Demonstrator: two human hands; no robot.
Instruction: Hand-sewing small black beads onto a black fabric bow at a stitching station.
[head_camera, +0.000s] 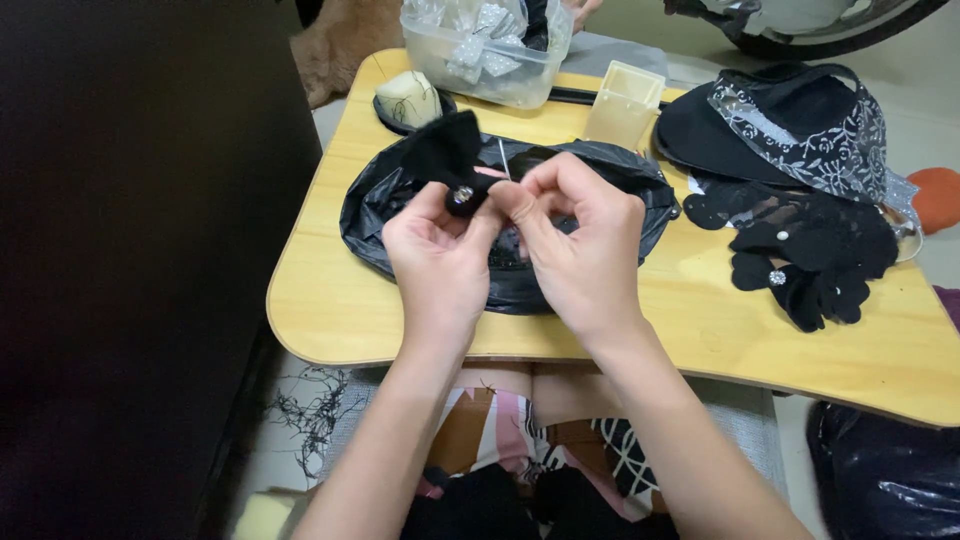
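Note:
My left hand (437, 250) pinches a black fabric flower (443, 152) with a shiny bead (462, 194) at its centre. My right hand (580, 235) is closed on a thin needle (504, 163) that sticks up right beside the flower. Both hands hover over a black plastic bag (380, 215) spread on a small wooden lap table (330, 300).
Finished black fabric flowers (810, 250) lie at the right, under black lace trim with silver pattern (800, 125). A clear plastic tub (485, 65), a small cream box (623, 103) and a pale lump on a black dish (408, 98) stand at the back. Loose black threads (315, 410) lie on the floor.

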